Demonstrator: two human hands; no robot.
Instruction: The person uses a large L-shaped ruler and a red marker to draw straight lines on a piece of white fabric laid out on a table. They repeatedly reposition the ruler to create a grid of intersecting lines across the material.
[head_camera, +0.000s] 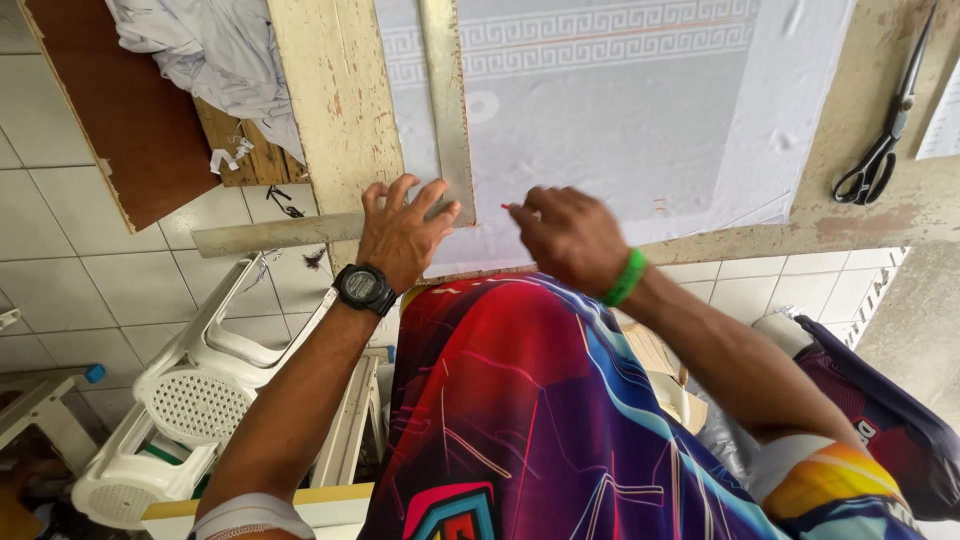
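My left hand, with a black watch on the wrist, presses flat on the corner of a metal L-shaped square lying on pale grey fabric. The fabric is spread over a worn wooden table and has a key-pattern border near its far edge. My right hand, with a green wristband, pinches a thin red marking tool whose tip touches the fabric just right of the square. The short arm of the square sticks out left past the table edge.
Black scissors lie on the table at the right. A brown board with crumpled white cloth sits at the upper left. Stacked white plastic chairs stand on the tiled floor below left. A dark bag is at the lower right.
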